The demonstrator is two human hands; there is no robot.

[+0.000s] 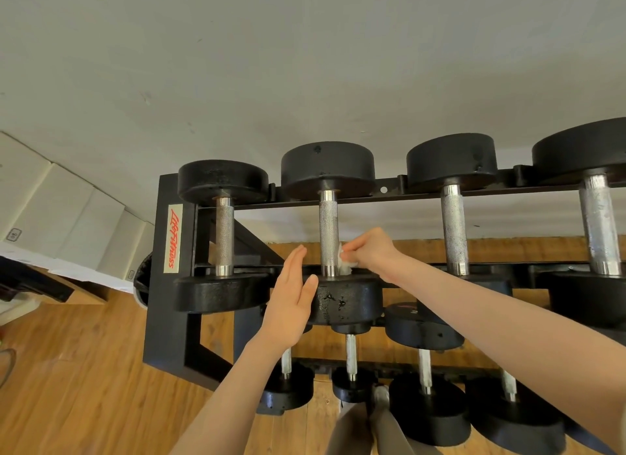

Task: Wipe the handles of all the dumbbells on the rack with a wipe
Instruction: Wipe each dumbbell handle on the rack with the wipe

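- On the upper tier of the black steel rack point(169, 305), seen from the head camera, a crumpled white wipe point(345, 261) was pinched by the right hand point(371, 251) against the second dumbbell's knurled chrome handle point(328, 231), near its lower end.
- The left hand point(291, 302) was held flat, fingers straight, gripping nothing, beside the wet-spotted head point(345, 302).
- The thin wipe could be snagged and torn by the coarse knurling.
- The pitted, corroded handles point(454, 227) to the right could be left poorly cleaned.

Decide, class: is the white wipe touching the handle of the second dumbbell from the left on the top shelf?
Touching. The head view shows the right hand pressing the wipe against the handle's lower right side, with no gap.
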